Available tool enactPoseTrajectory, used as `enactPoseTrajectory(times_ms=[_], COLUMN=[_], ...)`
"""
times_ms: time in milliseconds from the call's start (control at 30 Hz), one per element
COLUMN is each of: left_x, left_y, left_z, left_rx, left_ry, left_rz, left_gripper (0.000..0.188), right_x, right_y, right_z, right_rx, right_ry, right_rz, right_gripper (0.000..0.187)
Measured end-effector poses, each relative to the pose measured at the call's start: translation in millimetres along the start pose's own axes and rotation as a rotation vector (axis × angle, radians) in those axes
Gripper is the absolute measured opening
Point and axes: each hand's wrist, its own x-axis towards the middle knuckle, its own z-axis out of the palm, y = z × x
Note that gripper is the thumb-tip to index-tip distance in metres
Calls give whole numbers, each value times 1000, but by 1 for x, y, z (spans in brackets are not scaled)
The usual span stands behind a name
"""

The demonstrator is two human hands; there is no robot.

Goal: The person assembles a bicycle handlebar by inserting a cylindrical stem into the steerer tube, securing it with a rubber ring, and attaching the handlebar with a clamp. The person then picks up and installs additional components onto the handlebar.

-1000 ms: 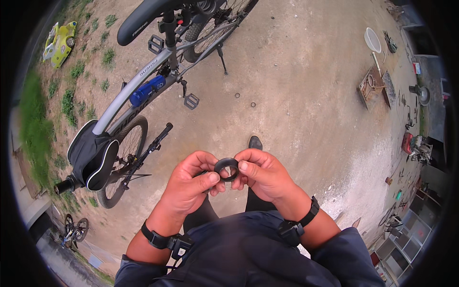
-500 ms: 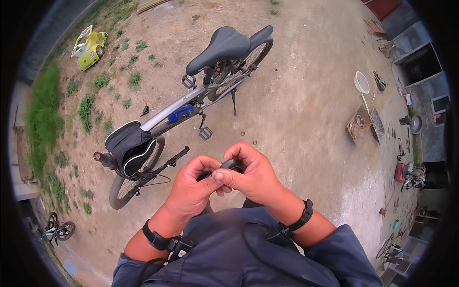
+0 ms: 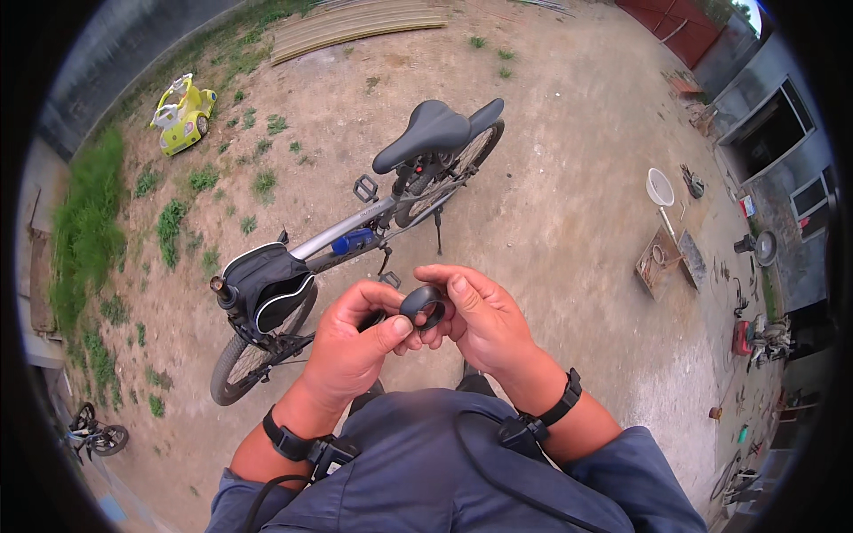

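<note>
A black ring (image 3: 412, 302), like a bicycle headset spacer, is held between my two hands in front of my body. My left hand (image 3: 348, 342) pinches its lower left side with the thumb. Another dark, round-edged piece (image 3: 370, 320) shows partly inside the left palm, mostly hidden by fingers. Fingers of my right hand (image 3: 493, 329) curl behind the ring's right edge, its thumb raised beside it. Beyond stands a bicycle (image 3: 355, 218) with a silver frame. Its bare steerer tube (image 3: 219, 286) sticks up at the front, beside an open black frame bag (image 3: 267, 271).
A blue bottle (image 3: 354, 240) sits on the bicycle's frame. A yellow toy car (image 3: 184, 129) stands far left, near grass (image 3: 86, 213). Long boards (image 3: 355, 31) lie at the back. To the right are a white basin (image 3: 659, 186), a brown box (image 3: 657, 259) and scattered tools.
The ring has turned so that its opening shows. My right thumb has lifted off the left fingertips. The view has shifted, bringing in the boards at the back.
</note>
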Motion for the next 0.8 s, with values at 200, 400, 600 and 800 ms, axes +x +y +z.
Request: enactPoseTrajectory(times_ms=[200, 400, 600, 800], left_x=[-9, -25, -49, -72], left_y=[6, 10, 25, 32], left_z=[-2, -23, -59, -110], left_rx=[169, 338, 198, -99], left_ry=[-104, -143, 39, 208], left_rz=[45, 109, 87, 92], left_gripper=[15, 19, 21, 22], right_x=[-5, 9, 23, 46], right_y=[-2, -1, 36, 80], right_z=[12, 39, 76, 91], right_rx=[84, -425, -405, -810], right_ry=[-50, -74, -29, -124], right_rz=[67, 116, -35, -337], right_gripper=[27, 34, 32, 46])
